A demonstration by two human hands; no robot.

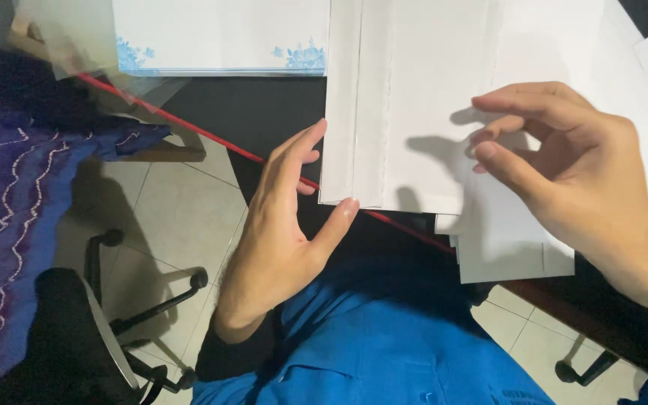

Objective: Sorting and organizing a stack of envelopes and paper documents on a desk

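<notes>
A stack of white envelopes [414, 112] lies on the dark table, its near end hanging over the edge. My left hand [283, 232] steadies the stack's left side, thumb tip on the near corner and fingers flat along the left edge. My right hand [579, 180] hovers over the right part of the stack with fingers curled and slightly apart, holding nothing. More white envelopes [511, 247] poke out below, under my right hand.
A sheet of paper with blue flower corners [219, 37] lies at the far left of the dark table [256, 112]. A thin red cord [211, 139] runs diagonally under the envelopes. A purple patterned cloth [9, 195] and black office chair [114, 322] are at the left, over a tiled floor.
</notes>
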